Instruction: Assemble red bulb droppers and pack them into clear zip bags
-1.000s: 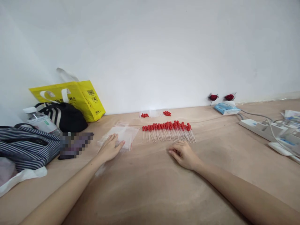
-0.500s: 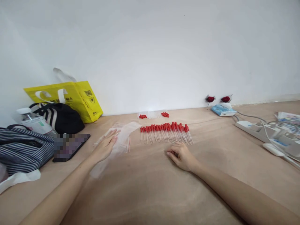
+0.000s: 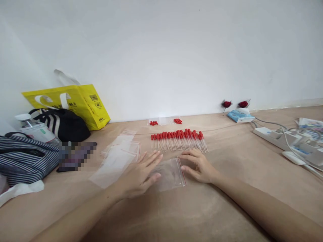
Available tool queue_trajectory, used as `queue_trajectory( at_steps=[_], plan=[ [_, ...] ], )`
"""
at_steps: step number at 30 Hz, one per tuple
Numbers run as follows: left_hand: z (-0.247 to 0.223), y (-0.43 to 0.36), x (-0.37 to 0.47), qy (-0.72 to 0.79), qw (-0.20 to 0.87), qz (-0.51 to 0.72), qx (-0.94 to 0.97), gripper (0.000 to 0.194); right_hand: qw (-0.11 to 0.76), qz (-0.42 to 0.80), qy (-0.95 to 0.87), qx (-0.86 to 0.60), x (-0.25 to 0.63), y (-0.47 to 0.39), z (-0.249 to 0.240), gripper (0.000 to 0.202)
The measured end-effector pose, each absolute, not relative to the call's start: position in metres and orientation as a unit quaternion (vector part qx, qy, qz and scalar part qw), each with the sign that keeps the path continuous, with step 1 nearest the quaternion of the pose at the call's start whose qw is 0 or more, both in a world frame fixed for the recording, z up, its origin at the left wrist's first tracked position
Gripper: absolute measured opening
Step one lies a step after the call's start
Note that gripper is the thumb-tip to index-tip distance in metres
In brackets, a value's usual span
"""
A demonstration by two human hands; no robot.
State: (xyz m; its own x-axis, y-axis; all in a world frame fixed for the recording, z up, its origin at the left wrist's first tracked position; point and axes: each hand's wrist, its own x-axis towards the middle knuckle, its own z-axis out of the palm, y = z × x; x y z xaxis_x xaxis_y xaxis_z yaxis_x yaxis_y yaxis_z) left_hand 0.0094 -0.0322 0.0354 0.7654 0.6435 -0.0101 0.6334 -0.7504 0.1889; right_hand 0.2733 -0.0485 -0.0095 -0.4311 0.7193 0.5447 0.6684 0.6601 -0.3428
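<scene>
A clear zip bag with a red seal line [image 3: 171, 174] lies flat on the brown table between my hands. My left hand [image 3: 142, 173] is over its left side, fingers spread and stretched out. At the seal end, my right hand [image 3: 199, 167] has its thumb and fingers apart with nothing between them; whether a fingertip touches the bag I cannot tell. Just beyond is a row of glass droppers with red rubber bulbs [image 3: 176, 135], their tips pointing toward me. Left of my left hand lies an overlapping pile of similar clear bags [image 3: 116, 161].
By the wall lies a clear bag [image 3: 164, 121] with red bulbs at both ends. On the left are a yellow tote bag [image 3: 93, 107], a black pouch [image 3: 68, 126], a bottle [image 3: 37, 129] and a striped bag [image 3: 30, 158]. A power strip [image 3: 282, 141] with cables lies right.
My left hand has moved right from the bag pile, and one clear bag now lies in front of me. The fingers of my right hand have uncurled.
</scene>
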Motion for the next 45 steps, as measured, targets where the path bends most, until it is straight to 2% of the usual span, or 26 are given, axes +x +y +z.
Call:
queue_trajectory(
  at_steps=[3, 5, 9, 12, 14, 17, 23, 29, 36, 39, 40, 42, 45],
  plan=[
    [0.027, -0.037, 0.023, 0.312, 0.109, -0.016, 0.944, 0.06, 0.259, 0.043, -0.899, -0.351, 0.267, -0.057, -0.005, 0.053],
    [0.021, -0.038, 0.027, 0.3, 0.127, -0.034, 0.945, 0.062, 0.224, 0.046, -0.914, -0.334, 0.265, -0.059, -0.005, 0.056],
    [0.016, -0.036, 0.025, 0.31, 0.148, -0.016, 0.939, 0.062, 0.26, 0.016, -0.886, -0.384, 0.267, -0.053, -0.011, 0.044],
    [0.017, -0.035, 0.024, 0.315, 0.16, -0.006, 0.935, 0.061, 0.313, -0.041, -0.798, -0.513, 0.271, -0.036, -0.013, 0.022],
    [0.019, -0.035, 0.024, 0.316, 0.165, -0.003, 0.934, 0.061, 0.328, -0.076, -0.726, -0.6, 0.272, -0.018, -0.012, 0.019],
    [0.021, -0.036, 0.026, 0.323, 0.17, -0.005, 0.931, 0.061, 0.309, -0.085, -0.66, -0.68, 0.268, 0.013, -0.006, 0.022],
    [0.024, -0.036, 0.027, 0.331, 0.184, -0.013, 0.925, 0.061, 0.205, -0.051, -0.6, -0.771, 0.248, 0.054, 0.005, 0.029],
    [0.024, -0.036, 0.027, 0.336, 0.181, -0.018, 0.924, 0.061, 0.207, -0.022, -0.595, -0.776, 0.237, 0.065, 0.006, 0.02],
    [0.019, -0.036, 0.025, 0.324, 0.156, -0.008, 0.933, 0.06, 0.273, 0.012, -0.614, -0.741, 0.254, 0.057, 0.019, 0.024],
    [0.018, -0.038, 0.025, 0.327, 0.137, 0.025, 0.935, 0.058, 0.393, 0.1, -0.643, -0.65, 0.275, 0.037, 0.019, 0.023],
    [0.017, -0.038, 0.026, 0.331, 0.131, 0.038, 0.934, 0.057, 0.454, 0.154, -0.641, -0.599, 0.281, 0.028, 0.017, 0.027],
    [0.015, -0.038, 0.029, 0.334, 0.126, 0.06, 0.932, 0.054, 0.539, 0.259, -0.618, -0.51, 0.291, 0.008, 0.011, 0.049],
    [0.013, -0.037, 0.034, 0.321, 0.133, 0.087, 0.934, 0.052, 0.564, 0.356, -0.58, -0.468, 0.296, -0.02, -0.001, 0.076]
  ],
)
